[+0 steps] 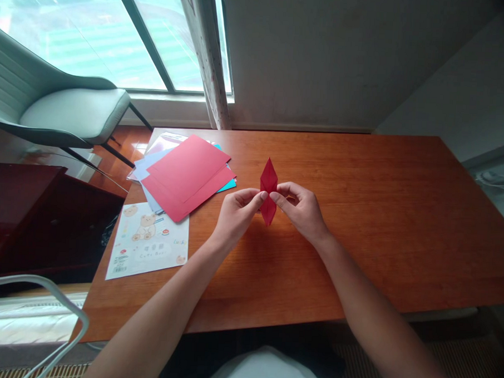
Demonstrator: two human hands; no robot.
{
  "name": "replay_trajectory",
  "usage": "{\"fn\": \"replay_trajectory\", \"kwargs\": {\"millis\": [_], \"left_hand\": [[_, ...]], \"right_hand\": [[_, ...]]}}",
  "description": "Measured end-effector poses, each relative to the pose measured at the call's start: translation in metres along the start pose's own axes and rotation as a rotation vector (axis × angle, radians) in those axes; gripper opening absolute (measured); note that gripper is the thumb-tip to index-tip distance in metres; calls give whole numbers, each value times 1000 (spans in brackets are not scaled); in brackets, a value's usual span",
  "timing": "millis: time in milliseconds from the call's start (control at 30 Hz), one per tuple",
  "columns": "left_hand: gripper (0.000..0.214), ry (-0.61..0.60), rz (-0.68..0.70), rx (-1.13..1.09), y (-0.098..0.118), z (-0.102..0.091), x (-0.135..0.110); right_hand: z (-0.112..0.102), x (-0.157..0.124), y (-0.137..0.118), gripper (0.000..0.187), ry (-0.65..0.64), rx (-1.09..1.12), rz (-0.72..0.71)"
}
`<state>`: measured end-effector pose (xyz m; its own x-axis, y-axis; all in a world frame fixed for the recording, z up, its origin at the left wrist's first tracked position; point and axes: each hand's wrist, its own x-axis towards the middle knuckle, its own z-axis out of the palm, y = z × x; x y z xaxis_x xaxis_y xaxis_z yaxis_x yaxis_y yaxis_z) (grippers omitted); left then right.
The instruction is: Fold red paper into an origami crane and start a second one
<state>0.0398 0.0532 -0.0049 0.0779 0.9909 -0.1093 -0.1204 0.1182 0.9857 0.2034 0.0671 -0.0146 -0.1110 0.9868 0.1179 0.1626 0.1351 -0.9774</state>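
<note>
Between my two hands is a small folded red paper [269,176], a narrow diamond shape with pointed ends at top and bottom and a crease down it. My left hand [239,209] pinches its left edge near the middle, thumb on the front. On the opposite edge my right hand [303,209] pinches it the same way, the two thumb tips close together. The fingers behind the paper are partly hidden. It is held upright above the wooden table [359,227].
Left of my hands lies a pile of red paper sheets [185,178] over blue and lilac ones. A white sheet with a printed bear [147,243] lies nearer me. Beyond the table's left end stand a pale chair [75,111] and a white curved tube [43,280]. A curtain [203,53] hangs behind.
</note>
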Motion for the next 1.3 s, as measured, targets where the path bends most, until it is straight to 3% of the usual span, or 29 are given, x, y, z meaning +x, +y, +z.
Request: {"fn": "replay_trajectory", "kwargs": {"millis": [300, 533, 667, 733, 833, 967, 1133, 1300], "left_hand": [[33, -10, 71, 69, -4, -1, 0], [33, -53, -32, -34, 0, -1, 1], [34, -64, -104, -103, 1, -1, 1], [34, -68, -126, -94, 2, -2, 1], [35, -85, -149, -79, 4, -2, 0], [31, -182, -179, -126, 6, -3, -2], [27, -246, -169, -200, 6, -3, -3], [28, -265, -162, -206, 10, -3, -3]], "right_hand": [[-4, -1, -4, 22, -47, -145, -157], [2, -2, 2, 22, 38, -25, -60], [0, -3, 1, 23, 24, -2, -59], [-4, -3, -1, 18, 92, -88, -152], [-11, -1, -4, 19, 221, -319, -451], [-18, 1, -2, 35, 166, -601, -733], [-21, 2, 0, 26, 111, -682, -793], [-25, 1, -2, 24, 37, -653, -718]]}}
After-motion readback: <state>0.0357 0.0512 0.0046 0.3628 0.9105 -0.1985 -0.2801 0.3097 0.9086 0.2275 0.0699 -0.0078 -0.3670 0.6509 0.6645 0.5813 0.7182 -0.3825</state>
